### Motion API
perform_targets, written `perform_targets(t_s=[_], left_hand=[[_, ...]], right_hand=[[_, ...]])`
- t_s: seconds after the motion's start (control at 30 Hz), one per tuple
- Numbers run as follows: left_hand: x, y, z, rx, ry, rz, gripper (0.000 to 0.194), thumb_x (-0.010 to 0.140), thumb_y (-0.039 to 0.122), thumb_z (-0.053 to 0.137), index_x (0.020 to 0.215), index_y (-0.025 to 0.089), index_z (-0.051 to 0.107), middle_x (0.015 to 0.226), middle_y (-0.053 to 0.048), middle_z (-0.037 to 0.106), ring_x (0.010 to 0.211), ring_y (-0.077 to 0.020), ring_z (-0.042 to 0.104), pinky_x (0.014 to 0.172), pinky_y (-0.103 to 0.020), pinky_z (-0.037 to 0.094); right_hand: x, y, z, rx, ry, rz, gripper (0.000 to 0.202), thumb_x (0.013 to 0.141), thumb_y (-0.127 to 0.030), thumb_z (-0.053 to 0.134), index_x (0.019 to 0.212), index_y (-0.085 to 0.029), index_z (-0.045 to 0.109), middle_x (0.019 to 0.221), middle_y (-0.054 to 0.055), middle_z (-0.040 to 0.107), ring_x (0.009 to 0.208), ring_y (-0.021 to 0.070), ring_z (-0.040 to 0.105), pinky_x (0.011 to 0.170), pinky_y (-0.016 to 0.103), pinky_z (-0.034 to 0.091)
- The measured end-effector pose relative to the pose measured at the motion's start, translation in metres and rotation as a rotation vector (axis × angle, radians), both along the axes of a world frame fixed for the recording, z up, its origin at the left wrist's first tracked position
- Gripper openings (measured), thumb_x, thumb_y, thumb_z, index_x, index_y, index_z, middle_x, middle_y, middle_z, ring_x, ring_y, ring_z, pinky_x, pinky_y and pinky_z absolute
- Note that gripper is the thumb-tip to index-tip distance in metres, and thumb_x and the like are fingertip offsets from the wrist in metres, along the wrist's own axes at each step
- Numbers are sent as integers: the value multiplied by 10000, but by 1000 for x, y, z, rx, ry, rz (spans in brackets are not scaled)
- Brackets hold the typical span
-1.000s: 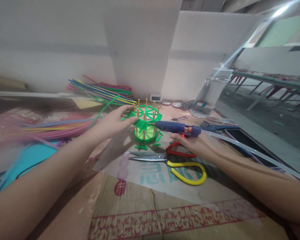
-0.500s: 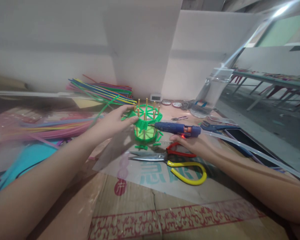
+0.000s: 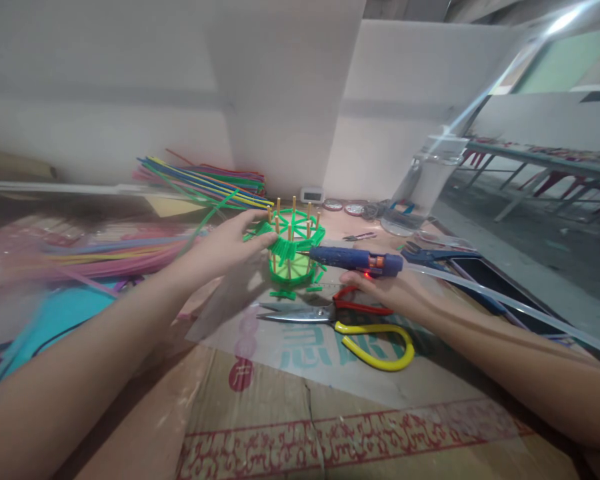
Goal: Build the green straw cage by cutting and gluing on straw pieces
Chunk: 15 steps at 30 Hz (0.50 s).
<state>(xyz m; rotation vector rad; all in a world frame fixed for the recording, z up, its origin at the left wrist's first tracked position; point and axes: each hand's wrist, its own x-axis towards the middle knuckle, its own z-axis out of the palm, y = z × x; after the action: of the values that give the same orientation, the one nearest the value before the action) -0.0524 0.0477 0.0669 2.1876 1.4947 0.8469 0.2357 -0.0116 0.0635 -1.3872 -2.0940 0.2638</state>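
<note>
A round two-tier frame (image 3: 293,270) of green pipe cleaners and upright wooden sticks stands at the middle of the table. My left hand (image 3: 237,240) grips its left side, thumb at the front and fingers partly hidden behind. In my right hand (image 3: 375,287) is a blue glue gun (image 3: 347,258) with a red light glowing. The gun's nozzle is at the green strips on the frame's front. A clear glue stick (image 3: 460,280) trails from the gun's back end. Scissors (image 3: 325,314) with one red and one yellow handle lie just in front.
Bundled coloured pipe cleaners (image 3: 205,177) lie at the back left, with more in plastic at the left. A clear bottle (image 3: 420,187) stands at the back right. Blue-handled pliers (image 3: 435,253) and a dark phone-like slab (image 3: 500,287) lie at the right. Short green offcuts (image 3: 283,294) lie before the frame.
</note>
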Motion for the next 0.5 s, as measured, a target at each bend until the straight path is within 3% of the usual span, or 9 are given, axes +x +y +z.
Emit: perform_targets(t_s=[0.13, 0.27, 0.5], left_hand=[[0, 0, 0, 2, -2, 1, 666, 881, 602, 550, 1415, 206, 525, 1451, -114, 572, 1281, -307, 572, 1108, -465, 417], [-1, 0, 0, -3, -5, -2, 661, 881, 613, 553, 1412, 220, 528, 1455, -107, 569, 1296, -308, 560, 1112, -466, 411], [0, -1, 1, -2, 2, -3, 673, 881, 606, 552, 1420, 204, 523, 1448, -109, 574, 1289, -310, 563, 1110, -459, 412]], right_hand=[[1, -2, -1, -16, 97, 5, 341, 834, -562, 620, 780, -226, 634, 758, 53, 713, 723, 237, 678, 681, 358, 570], [1, -4, 1, -137, 108, 26, 309, 881, -503, 599, 903, -222, 725, 906, 68, 767, 867, 255, 723, 804, 384, 587], [0, -4, 0, -69, 90, -45, 296, 831, -513, 651, 814, -221, 702, 742, 50, 733, 708, 249, 704, 656, 373, 596]])
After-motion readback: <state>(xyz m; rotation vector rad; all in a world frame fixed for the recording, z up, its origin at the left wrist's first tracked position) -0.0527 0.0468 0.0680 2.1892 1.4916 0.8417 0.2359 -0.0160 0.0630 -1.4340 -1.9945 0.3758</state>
